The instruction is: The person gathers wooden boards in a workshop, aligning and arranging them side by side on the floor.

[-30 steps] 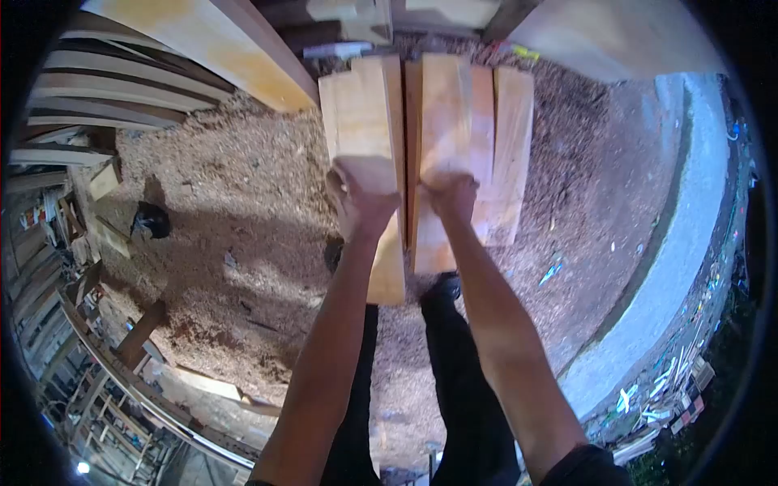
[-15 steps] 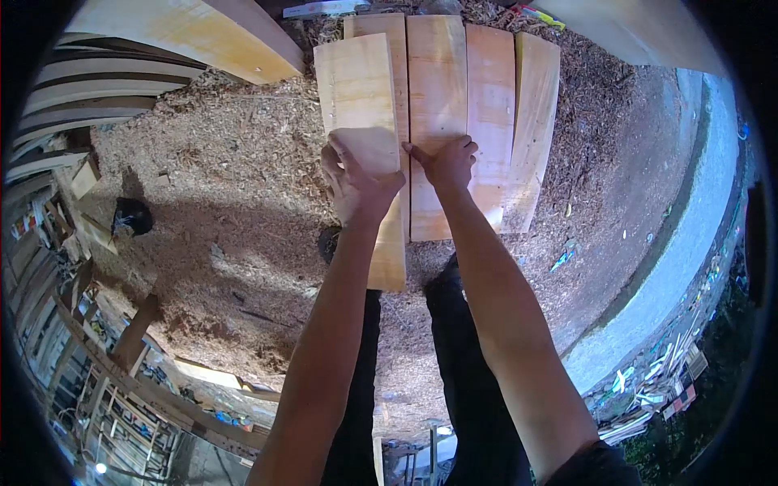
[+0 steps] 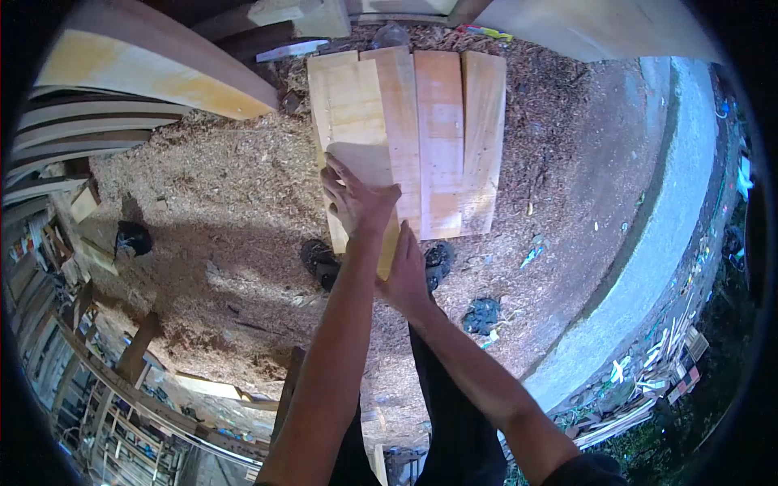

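Observation:
Several pale wooden boards (image 3: 440,121) lie side by side on the sawdust-covered ground in front of me. One light board (image 3: 358,105) rests on top at the left of the group, its near end reaching toward my feet. My left hand (image 3: 356,198) spans this board, thumb at its right edge and fingers at its left edge. Near the board's lower end is my right hand (image 3: 405,271), its palm against the end and right side and its fingers stretched forward.
Curved planks (image 3: 97,125) are stacked at the left, beside a thick beam (image 3: 162,69). A dark round object (image 3: 134,237) sits on the ground at the left, and a dark crumpled item (image 3: 481,315) right of my feet. A concrete strip (image 3: 640,275) curves along the right.
My right hand has moved from the middle boards down to the near end of the top board. My left hand remains across that board. The boards under it have shifted left relative to it.

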A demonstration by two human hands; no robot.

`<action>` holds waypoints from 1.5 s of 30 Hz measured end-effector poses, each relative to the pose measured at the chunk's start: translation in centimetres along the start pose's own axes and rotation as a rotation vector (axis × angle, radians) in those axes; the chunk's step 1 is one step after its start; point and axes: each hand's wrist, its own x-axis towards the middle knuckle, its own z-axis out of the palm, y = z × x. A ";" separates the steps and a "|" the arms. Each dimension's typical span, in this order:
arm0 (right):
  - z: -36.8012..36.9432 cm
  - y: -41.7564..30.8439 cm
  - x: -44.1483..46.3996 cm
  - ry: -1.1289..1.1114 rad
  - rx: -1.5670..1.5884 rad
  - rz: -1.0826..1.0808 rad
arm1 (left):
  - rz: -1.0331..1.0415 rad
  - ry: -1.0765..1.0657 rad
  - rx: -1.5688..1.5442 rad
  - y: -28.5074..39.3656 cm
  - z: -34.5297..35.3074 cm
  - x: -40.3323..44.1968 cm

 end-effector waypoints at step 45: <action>-3.2 16.5 15.7 0.050 -0.160 0.434 | 0.535 0.009 0.058 -3.4 14.7 1.9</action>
